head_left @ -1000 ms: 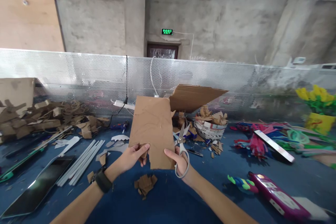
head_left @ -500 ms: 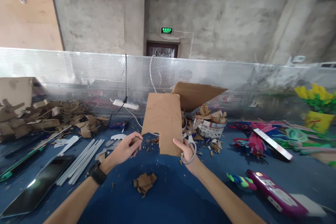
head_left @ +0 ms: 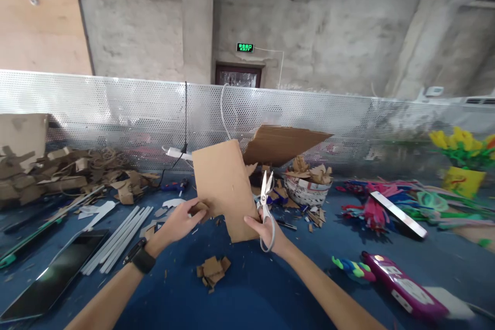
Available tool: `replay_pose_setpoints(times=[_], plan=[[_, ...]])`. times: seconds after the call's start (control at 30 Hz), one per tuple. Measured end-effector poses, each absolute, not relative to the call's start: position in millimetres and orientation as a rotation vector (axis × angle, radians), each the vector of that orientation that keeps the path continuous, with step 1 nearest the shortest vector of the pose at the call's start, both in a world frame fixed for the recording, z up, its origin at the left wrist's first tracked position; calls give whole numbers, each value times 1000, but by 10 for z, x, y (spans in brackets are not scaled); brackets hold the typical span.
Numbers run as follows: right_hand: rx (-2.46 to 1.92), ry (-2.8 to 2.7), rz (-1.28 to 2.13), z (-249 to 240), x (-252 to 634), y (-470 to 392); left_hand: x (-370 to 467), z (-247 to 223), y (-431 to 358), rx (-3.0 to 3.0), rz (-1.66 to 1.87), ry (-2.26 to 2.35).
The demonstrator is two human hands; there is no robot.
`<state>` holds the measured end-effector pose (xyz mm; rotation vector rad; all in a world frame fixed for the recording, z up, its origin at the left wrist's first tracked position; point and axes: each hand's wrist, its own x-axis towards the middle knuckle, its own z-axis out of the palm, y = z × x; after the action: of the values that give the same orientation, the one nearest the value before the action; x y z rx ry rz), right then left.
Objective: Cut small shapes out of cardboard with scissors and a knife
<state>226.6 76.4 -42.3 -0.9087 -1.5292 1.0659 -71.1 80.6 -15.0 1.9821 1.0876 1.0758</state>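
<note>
A flat piece of brown cardboard (head_left: 222, 175) with a notch at its lower left is held up, tilted, above the blue table. My right hand (head_left: 270, 232) grips its lower right edge, thumb on the front face. White-handled scissors (head_left: 265, 198) are in the same hand, a loop around the fingers, blades pointing up and slightly apart. My left hand (head_left: 183, 221), with a dark watch on the wrist, pinches brown cardboard at the notched lower left corner; whether that bit is attached is blurred. Below lies a small heap of cardboard scraps (head_left: 212, 270).
A larger cardboard sheet (head_left: 286, 144) leans behind, beside a basket of scraps (head_left: 309, 188). On the left are white sticks (head_left: 116, 240), a dark tablet-like device (head_left: 54, 276) and a cardboard pile (head_left: 69, 175). A purple device (head_left: 406, 286) and colourful pipe-cleaner-like strands (head_left: 375, 206) lie right.
The cardboard has tilted and shifted left and down. My left fingers have closed on its lower left corner. In my right hand, the scissors have swung so their blades show plainly.
</note>
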Motion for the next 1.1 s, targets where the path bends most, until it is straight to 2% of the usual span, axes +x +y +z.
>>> replay_pose_setpoints(times=[0.13,0.27,0.37,0.47,0.67,1.1], plan=[[-917,-1475,1097,-378,2269,732,-761,-186,924,1842,1459,1179],[-904,-1505,1092,-347,2284,707,-783,-111,899,1638,1354,1041],[-936,-1586,953,-349,2285,733,-777,-58,848,1550,1281,1047],[-1069,-1568,797,-358,2291,784,-766,-53,846,1352,1394,1024],[-1109,-1487,693,-337,2290,783,-732,-129,959,908,1690,939],[-1180,-1628,746,-292,2204,648,-741,-216,937,902,1402,1072]])
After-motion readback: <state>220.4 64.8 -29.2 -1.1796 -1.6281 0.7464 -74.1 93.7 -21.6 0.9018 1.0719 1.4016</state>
